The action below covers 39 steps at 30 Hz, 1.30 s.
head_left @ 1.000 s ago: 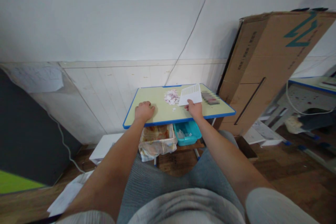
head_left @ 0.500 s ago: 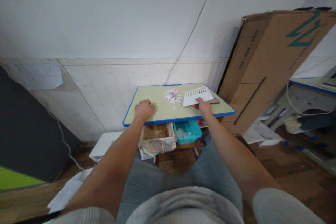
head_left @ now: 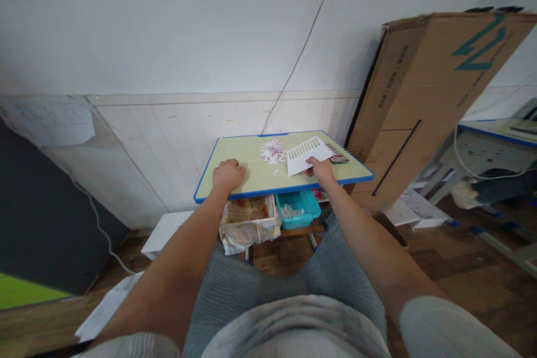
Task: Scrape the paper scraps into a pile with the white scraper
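My right hand [head_left: 320, 169] pinches a white card [head_left: 301, 163] by its near edge, thumb on top. Along the card's far side runs a row of narrow slots, a few of them dark. It is tilted above the right part of a small pale-green table [head_left: 255, 178] with a blue edge. My left hand [head_left: 229, 174] rests on the left side of the tabletop, fingers curled in, with nothing visible in them. Between the hands lies a heap of small white and pinkish paper pieces [head_left: 272, 151]. A blurred item [head_left: 338, 154] lies just beyond the card on the right.
Under the tabletop sit a cloth-lined basket [head_left: 250, 227] and a turquoise bin [head_left: 298, 215] with whitish bits inside. A tall cardboard box [head_left: 413, 100] leans at the right. A cable [head_left: 300, 59] runs down the wall behind the table.
My right hand has drawn the card slightly left and turned it, so more of the blurred item behind shows. My left hand stays in place on the table.
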### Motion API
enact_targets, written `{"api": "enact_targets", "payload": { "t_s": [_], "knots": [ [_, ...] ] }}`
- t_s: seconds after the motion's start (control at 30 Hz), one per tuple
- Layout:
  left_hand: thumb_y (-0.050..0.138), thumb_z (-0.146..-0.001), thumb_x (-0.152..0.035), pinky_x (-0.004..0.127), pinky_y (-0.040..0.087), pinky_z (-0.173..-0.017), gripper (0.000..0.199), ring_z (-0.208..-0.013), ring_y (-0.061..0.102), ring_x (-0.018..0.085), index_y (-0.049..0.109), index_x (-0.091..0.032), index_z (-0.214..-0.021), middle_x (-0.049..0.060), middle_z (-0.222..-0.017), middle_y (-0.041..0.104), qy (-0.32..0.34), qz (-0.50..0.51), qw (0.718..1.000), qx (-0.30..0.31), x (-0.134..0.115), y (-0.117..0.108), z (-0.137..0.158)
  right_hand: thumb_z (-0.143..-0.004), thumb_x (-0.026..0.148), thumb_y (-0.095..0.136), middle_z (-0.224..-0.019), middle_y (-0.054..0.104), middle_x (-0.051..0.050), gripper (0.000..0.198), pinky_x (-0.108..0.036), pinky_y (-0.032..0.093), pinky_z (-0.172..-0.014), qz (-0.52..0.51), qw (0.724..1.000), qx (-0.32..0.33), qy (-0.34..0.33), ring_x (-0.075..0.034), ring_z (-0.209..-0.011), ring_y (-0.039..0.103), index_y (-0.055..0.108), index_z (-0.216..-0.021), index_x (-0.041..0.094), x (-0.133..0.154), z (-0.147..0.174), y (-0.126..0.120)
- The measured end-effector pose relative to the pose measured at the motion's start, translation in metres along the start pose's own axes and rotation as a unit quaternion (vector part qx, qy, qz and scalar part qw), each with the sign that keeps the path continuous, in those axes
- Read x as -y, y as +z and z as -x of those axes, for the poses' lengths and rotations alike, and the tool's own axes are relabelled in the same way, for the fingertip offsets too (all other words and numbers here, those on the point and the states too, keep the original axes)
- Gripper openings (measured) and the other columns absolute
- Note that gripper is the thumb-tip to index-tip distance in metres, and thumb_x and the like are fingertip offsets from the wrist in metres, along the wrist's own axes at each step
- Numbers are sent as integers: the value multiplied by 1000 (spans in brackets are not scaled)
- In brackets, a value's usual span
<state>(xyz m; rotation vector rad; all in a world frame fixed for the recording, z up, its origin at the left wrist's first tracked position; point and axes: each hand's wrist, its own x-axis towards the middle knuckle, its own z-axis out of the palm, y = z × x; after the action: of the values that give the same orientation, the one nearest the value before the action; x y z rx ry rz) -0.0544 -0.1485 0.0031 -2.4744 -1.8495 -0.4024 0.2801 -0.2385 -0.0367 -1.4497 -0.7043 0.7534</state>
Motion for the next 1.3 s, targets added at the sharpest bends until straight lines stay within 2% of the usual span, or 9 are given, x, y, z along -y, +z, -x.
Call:
{"api": "enact_targets", "payload": {
  "t_s": [0.27,0.47,0.63,0.93,1.3],
  "knots": [
    [51,-120,-42,51,61,-130,59,-159,75,41,84,-13,-159,27,-166,82,-11,-7,1000,5,-2,-3,3,-121,44,91,-149,85,-12,41,-49,78,-100,-13,999,38,-16,-30,-119,87,82,-153,21,2,8,-8],
    [51,-121,-42,51,60,-131,58,-161,73,41,83,-14,-160,25,-169,81,-10,-8,1000,6,-1,-2,2,-122,44,90,-136,87,-9,35,-42,78,-91,-21,999,32,-16,-25,-107,87,83,-145,20,5,10,-10],
    [53,-119,-41,52,60,-130,57,-159,74,42,84,-15,-159,26,-167,82,-10,1,1000,-1,0,0,1,-123,43,90,-121,87,-5,29,-35,75,-80,-23,999,34,-26,-20,-91,84,83,-136,19,9,11,-2],
    [52,-118,-42,53,61,-129,56,-156,75,42,86,-16,-156,25,-166,83,-12,-4,1000,0,-1,-2,3,-121,45,91,-154,83,-13,44,-53,78,-106,3,998,62,0,-32,-126,87,80,-157,21,11,6,32],
    [53,-119,-41,56,61,-130,57,-158,75,43,84,-13,-158,27,-166,82,-9,-3,1000,0,-2,-2,3,-122,44,90,-150,84,-12,42,-50,78,-101,3,1000,27,-4,-30,-120,88,80,-155,21,7,7,24]
  ]
}}
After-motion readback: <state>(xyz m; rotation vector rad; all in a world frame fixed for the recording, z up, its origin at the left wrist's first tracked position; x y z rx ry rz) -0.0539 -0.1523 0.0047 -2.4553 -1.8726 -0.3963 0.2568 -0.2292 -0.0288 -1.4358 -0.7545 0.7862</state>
